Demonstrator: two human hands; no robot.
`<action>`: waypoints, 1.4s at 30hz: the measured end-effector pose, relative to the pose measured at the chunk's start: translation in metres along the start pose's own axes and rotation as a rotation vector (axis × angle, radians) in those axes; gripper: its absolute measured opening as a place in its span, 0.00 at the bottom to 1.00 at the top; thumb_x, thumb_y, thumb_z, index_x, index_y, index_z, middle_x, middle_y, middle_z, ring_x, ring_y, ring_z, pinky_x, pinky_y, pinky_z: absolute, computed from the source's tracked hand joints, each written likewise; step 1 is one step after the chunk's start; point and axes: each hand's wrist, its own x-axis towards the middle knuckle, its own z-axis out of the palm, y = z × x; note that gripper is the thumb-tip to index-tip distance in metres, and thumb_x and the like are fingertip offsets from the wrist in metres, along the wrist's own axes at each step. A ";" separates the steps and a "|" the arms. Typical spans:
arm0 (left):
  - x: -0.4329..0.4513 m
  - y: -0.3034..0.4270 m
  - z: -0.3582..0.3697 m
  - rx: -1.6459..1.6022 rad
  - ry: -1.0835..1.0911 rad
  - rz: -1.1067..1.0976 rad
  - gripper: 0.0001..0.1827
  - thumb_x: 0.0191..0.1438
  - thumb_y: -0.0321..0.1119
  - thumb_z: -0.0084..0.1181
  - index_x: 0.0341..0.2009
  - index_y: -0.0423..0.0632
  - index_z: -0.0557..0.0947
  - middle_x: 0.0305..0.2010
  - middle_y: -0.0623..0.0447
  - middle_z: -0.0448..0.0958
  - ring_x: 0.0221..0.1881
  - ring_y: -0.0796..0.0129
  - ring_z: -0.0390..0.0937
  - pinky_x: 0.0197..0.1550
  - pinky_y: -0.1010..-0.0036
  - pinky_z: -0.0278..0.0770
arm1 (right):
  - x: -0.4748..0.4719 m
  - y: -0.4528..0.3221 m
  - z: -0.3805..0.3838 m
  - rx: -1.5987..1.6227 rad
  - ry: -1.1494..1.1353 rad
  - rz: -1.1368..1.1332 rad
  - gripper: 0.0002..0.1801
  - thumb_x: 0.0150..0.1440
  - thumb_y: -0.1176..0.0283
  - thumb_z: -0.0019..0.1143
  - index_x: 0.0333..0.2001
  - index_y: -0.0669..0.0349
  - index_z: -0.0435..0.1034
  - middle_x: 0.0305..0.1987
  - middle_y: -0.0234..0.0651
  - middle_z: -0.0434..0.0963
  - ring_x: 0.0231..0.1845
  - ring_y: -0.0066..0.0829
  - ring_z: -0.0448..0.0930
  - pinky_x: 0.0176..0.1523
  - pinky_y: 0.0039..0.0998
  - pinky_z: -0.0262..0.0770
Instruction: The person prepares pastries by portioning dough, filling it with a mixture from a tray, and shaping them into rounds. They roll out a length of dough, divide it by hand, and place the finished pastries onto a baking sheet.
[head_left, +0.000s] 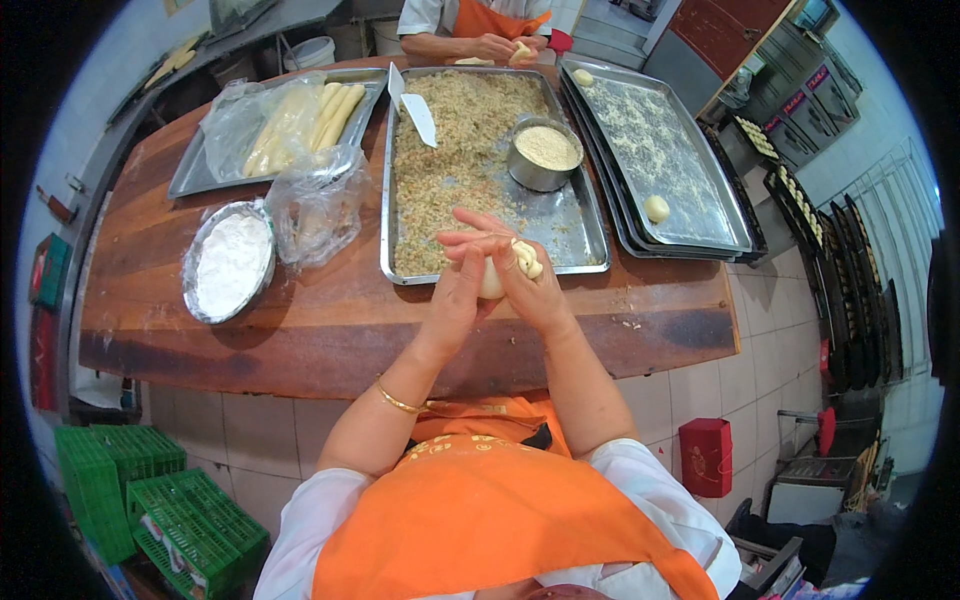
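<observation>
My left hand (455, 289) and my right hand (541, 298) are cupped together around a pale dough ball (491, 283). A gathered, folded knob of dough sticks out at the right thumb and forefinger; the palms hide much of the ball. Both hands are over the near edge of a metal tray (551, 268) of crumbly filling (442, 191). Inside that tray, a round metal tin (541, 178) holds pale grains or crumbs (547, 148). Two white plastic scrapers (420, 120) rest at the tray's far left corner.
Left on the wooden table (315, 352) are a bowl of white flour (232, 262), a plastic bag (315, 206) and a tray of dough strips (337, 116). Stacked trays (675, 150) at right carry two dough balls. Across the table, another person's hands (510, 49) hold dough. Green crates (195, 525) stand lower left.
</observation>
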 end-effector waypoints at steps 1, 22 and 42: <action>0.000 0.002 0.005 -0.022 0.010 0.024 0.35 0.65 0.69 0.35 0.53 0.49 0.73 0.30 0.60 0.70 0.19 0.80 0.58 0.19 0.84 0.53 | -0.004 0.006 -0.003 0.031 0.008 0.044 0.30 0.68 0.46 0.40 0.53 0.58 0.77 0.64 0.41 0.74 0.74 0.42 0.61 0.76 0.47 0.46; -0.008 0.000 -0.008 -0.054 -0.059 -0.061 0.37 0.65 0.70 0.31 0.50 0.46 0.72 0.28 0.57 0.70 0.21 0.79 0.62 0.20 0.82 0.57 | 0.002 -0.011 0.022 0.164 0.244 0.011 0.31 0.72 0.48 0.29 0.48 0.60 0.78 0.59 0.44 0.77 0.72 0.42 0.64 0.72 0.45 0.58; -0.005 -0.010 0.015 0.261 0.168 0.158 0.32 0.67 0.65 0.35 0.47 0.45 0.70 0.25 0.58 0.68 0.19 0.81 0.60 0.19 0.83 0.54 | -0.007 0.030 0.009 0.506 0.068 0.090 0.39 0.71 0.44 0.20 0.54 0.63 0.76 0.66 0.48 0.70 0.77 0.43 0.53 0.77 0.45 0.46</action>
